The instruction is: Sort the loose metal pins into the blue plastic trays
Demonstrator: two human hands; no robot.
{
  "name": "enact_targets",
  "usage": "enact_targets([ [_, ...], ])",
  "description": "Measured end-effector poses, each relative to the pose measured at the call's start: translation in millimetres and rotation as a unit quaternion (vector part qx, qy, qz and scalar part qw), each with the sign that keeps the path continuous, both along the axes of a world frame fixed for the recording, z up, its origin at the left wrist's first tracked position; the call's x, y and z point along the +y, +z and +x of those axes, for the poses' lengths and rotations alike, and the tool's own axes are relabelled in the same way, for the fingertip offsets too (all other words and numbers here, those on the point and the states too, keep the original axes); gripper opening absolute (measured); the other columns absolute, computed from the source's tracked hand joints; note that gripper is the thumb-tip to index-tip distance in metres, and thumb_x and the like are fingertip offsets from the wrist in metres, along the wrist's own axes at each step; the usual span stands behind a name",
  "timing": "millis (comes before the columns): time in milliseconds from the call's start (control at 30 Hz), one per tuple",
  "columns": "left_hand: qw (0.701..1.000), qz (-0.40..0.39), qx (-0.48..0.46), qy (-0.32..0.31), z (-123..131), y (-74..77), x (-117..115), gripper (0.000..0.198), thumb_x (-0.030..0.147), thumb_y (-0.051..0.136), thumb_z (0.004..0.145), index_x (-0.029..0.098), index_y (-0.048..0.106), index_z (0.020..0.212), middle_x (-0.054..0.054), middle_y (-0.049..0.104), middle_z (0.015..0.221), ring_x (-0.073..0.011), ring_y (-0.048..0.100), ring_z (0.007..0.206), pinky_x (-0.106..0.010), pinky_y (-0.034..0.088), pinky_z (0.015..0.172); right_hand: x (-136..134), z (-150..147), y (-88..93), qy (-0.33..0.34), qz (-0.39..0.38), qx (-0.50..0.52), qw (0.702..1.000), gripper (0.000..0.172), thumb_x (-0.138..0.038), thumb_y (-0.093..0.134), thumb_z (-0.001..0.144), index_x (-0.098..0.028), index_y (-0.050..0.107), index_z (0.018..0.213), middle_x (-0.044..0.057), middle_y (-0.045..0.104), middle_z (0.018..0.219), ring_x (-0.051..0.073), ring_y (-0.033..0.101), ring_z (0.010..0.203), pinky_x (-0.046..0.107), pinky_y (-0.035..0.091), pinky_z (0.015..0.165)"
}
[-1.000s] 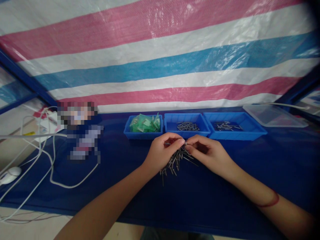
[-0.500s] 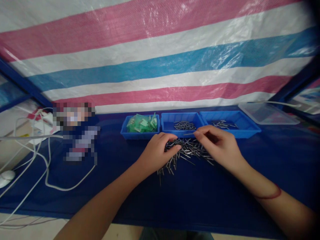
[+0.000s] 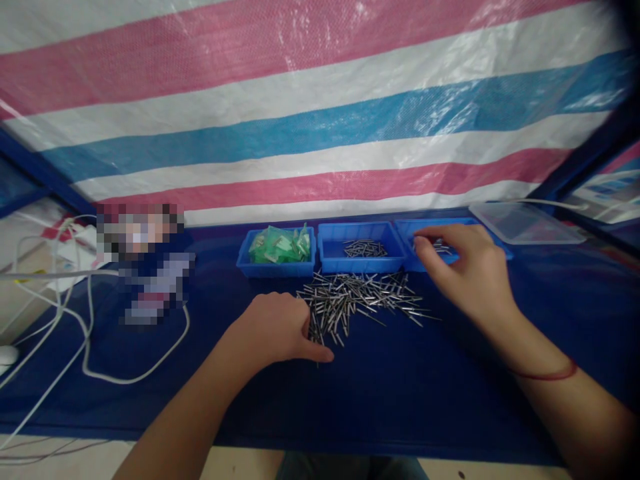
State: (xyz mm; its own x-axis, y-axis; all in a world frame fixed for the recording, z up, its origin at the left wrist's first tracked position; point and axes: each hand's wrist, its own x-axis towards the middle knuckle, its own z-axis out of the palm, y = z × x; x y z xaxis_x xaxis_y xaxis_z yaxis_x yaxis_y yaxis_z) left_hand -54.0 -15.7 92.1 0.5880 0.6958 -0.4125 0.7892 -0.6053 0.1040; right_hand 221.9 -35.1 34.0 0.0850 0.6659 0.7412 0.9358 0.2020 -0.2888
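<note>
A pile of thin silvery metal pins (image 3: pixel 350 297), which look like blind rivets, lies spread on the blue table. At the pile's left edge rests my left hand (image 3: pixel 280 328), thumb stretched out and apart from the curled fingers, which are partly hidden; no held thing shows. My right hand (image 3: pixel 467 267) is over the right blue bin (image 3: pixel 407 230), its thumb and index fingertips close together. Whether a pin is between them I cannot make out. More pins (image 3: pixel 441 247) lie in that bin, partly covered by the hand. The middle blue bin (image 3: pixel 361 232) holds a small heap of pins.
A left blue bin (image 3: pixel 275 269) holds green plastic packets (image 3: pixel 280 245). A clear plastic lid (image 3: pixel 525 223) lies at the back right. White cables (image 3: pixel 135 381) loop over the table's left side, near blurred-out items. A striped sheet (image 3: pixel 320 127) hangs behind.
My right hand has moved right, from above the pile to the right bin; the pin seen in its fingers no longer shows. My left hand has drawn back toward me and left.
</note>
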Motion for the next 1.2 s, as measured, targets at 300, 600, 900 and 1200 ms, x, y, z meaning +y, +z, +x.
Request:
enact_targets([
  [300,1.000,0.017,0.001,0.000,6,-4.9,-2,0.017,0.031,0.060,0.075,0.020,0.071,0.070,-0.006,0.068,0.068,-0.0228,0.064,0.064,-0.029,0.042,0.057,-5,-28,-6.6,0.125,-0.054,-0.008,0.991,0.010,-0.023,0.057,0.085,-0.018,0.066,0.085,0.006,0.070,0.084,0.023,0.061,0.082,0.039,0.045,0.078],
  [600,0.998,0.050,-0.043,-0.004,3,-9.0,7,0.016,0.025,0.053,0.081,0.018,0.065,0.073,-0.006,0.068,0.075,-0.0203,0.063,0.067,-0.027,0.039,0.057,-9,-43,-8.7,0.206,-0.086,0.007,0.975,0.010,-0.020,0.057,0.085,-0.020,0.065,0.080,0.004,0.070,0.081,0.020,0.061,0.079,0.037,0.045,0.078],
  [900,0.980,0.053,-0.178,-0.068,16,-13.1,8,0.015,0.021,0.045,0.090,0.018,0.057,0.082,-0.001,0.064,0.075,-0.0139,0.061,0.068,-0.023,0.039,0.062,-17,-67,-14.4,0.321,-0.187,0.043,0.927,0.015,-0.026,0.050,0.092,-0.021,0.064,0.093,0.006,0.069,0.085,0.019,0.062,0.080,0.035,0.048,0.074],
  [1200,0.939,0.081,-0.322,-0.087,17,-24.2,14,0.015,0.020,0.048,0.090,0.017,0.061,0.095,-0.004,0.063,0.095,-0.0132,0.060,0.084,-0.023,0.045,0.077,-18,-67,-16.5,0.282,-0.187,0.111,0.934,0.016,-0.027,0.049,0.091,-0.022,0.061,0.100,0.006,0.069,0.091,0.019,0.063,0.082,0.033,0.050,0.075],
])
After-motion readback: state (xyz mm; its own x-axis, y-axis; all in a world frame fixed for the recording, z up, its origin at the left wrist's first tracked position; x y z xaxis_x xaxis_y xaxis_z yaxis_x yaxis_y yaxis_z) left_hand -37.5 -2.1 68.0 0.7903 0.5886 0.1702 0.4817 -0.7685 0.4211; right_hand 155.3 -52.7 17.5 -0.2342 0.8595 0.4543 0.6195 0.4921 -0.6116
